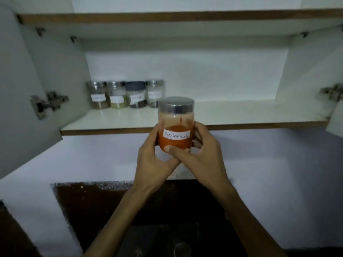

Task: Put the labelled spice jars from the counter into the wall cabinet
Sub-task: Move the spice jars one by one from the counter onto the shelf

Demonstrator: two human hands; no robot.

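Both hands hold a clear jar of red chilli powder [175, 127] upright, just in front of the lower cabinet shelf [130, 125]. It has a steel lid and a white handwritten label. My left hand [155, 160] wraps its left side and base; my right hand [202, 154] grips the right side with the thumb across the bottom front. Several labelled spice jars [126, 94] stand in a row at the back left of the shelf.
The left cabinet door [24, 101] stands wide open with its hinge [48, 103] showing; the right door edge [336, 119] is open too. An upper shelf [167, 16] runs above. Below lie a dark granite counter [89, 199] and a sink with a drain [182, 249].
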